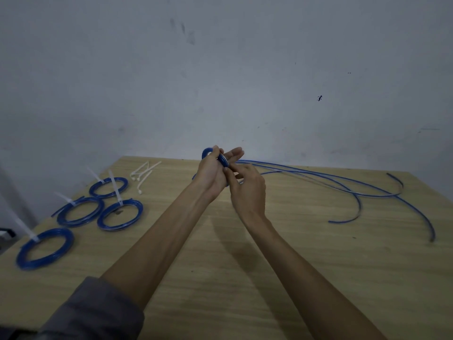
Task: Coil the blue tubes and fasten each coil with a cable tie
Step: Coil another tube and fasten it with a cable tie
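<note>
My left hand (212, 171) holds a blue tube coil (222, 160) upright above the far middle of the wooden table (245, 266), fingers wrapped round it. My right hand (247, 190) pinches the coil's near side from the right. Loose blue tubes (343, 187) trail from the coil across the table to the right. Several finished coils with white cable ties lie at the left, such as one (120, 214) and the nearest one (45, 249). Spare white cable ties (143, 174) lie at the far left-centre.
A grey wall (220, 69) stands just behind the table's far edge. The table's left edge runs diagonally past the finished coils. A dark object (6, 235) sits off the table at the far left.
</note>
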{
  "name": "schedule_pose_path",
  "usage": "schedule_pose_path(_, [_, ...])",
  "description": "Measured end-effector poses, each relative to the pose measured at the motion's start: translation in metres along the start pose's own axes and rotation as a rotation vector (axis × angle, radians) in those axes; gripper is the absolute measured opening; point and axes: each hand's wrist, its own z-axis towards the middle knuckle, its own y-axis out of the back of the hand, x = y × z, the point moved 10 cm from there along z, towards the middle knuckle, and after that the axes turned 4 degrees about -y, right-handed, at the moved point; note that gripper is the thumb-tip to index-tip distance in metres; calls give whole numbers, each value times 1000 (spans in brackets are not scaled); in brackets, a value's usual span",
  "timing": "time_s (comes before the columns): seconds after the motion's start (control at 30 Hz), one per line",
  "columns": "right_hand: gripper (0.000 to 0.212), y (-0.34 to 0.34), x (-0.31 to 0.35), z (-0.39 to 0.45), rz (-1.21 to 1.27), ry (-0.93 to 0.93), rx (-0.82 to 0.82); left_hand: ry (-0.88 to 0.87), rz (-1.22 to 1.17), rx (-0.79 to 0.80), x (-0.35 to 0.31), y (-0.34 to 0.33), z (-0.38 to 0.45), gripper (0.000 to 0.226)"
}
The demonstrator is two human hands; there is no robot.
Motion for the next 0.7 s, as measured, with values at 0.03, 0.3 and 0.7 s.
schedule_pose_path(0.03, [23,-3,-2,1,-19,-8,16,-3,19,6,0,1,1,39])
schedule_pose_path(0.3, [31,-31,-8,9,-15,13,184,-58,194,-14,-10,29,11,48])
schedule_pose_path(0.7, [30,-78,-15,27,191,-51,448,-13,1044,60,-64,87,-20,39])
